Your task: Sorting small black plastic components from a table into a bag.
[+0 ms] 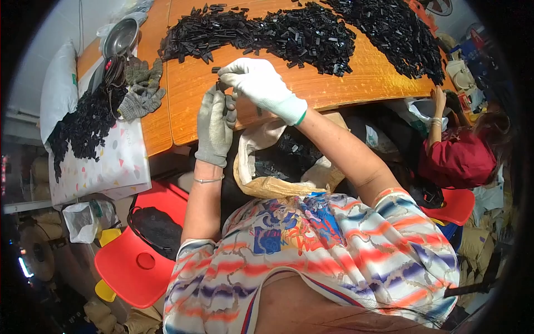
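My left hand [213, 128], in a grey work glove, is raised at the table's near edge with its fingers closed round a small black piece [222, 87], mostly hidden by the gloves. From the right comes my right hand [260, 86], in a white glove with a green cuff edge; its fingertips pinch at the top of the same piece. Just beyond the fingers lies another small black piece [216, 70]. A heap of small black pieces [261, 34] spreads over the far part of the wooden table [183, 106]. Below my hands, an open sack [261, 186] holds more dark pieces.
Left stand a metal bowl [120, 38], spare grey gloves [142, 92], a white sack [60, 83] and another black heap [83, 131]. A red chair [130, 273] is lower left. At right, a person in a red top [461, 158] reaches toward a further heap [397, 39].
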